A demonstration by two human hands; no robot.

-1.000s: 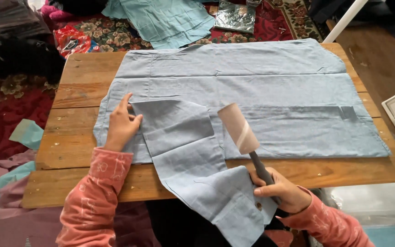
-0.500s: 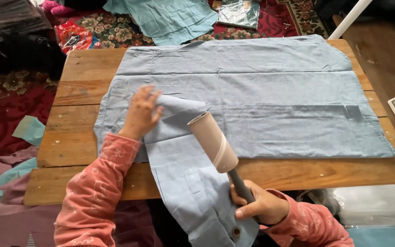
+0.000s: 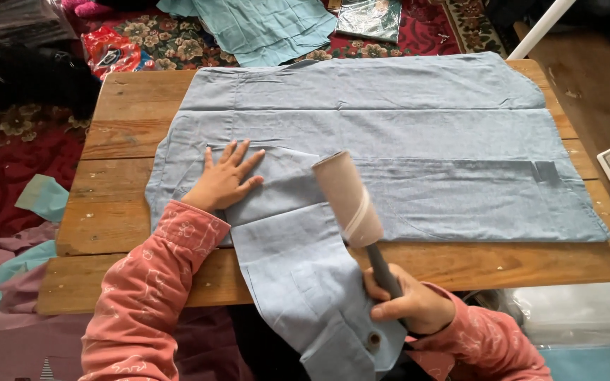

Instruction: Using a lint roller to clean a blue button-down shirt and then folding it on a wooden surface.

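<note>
Shirt (image 3: 390, 141) covers wooden table (image 3: 114, 212); folded sleeve (image 3: 305, 275) overhangs its edge.

The pale blue woven cotton shirt (image 3: 390, 141) looks matt and lightly creased. The brown plank table (image 3: 107, 212) is rough, unvarnished wood. The cylindrical lint roller (image 3: 347, 201) has dull beige paper and a dark plastic handle.

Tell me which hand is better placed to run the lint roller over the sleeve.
Right, probably. The right hand already has a grip on the lint roller handle, with the roll held over the blue shirt. The left hand lies flat on the sleeve, pinning it.
</note>
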